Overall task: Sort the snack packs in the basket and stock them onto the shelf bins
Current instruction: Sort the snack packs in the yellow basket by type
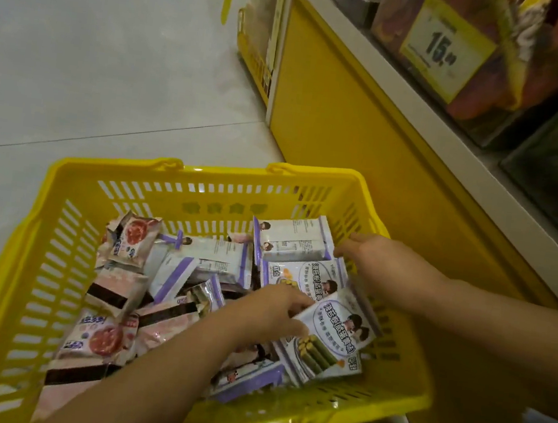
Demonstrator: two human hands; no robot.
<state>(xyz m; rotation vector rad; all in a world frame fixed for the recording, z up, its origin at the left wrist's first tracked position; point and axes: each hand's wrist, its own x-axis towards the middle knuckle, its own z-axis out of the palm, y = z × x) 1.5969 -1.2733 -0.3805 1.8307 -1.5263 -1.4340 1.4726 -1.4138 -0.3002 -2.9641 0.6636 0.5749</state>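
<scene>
In the yellow basket (205, 183), pink snack packs (109, 338) lie left of my left hand (270, 313), whose fingers pinch the edge of a purple pack (326, 340). Just beyond those fingers stands a row of purple packs (291, 243). My right hand (382, 263) touches its far edge, and I cannot tell whether it grips.
</scene>
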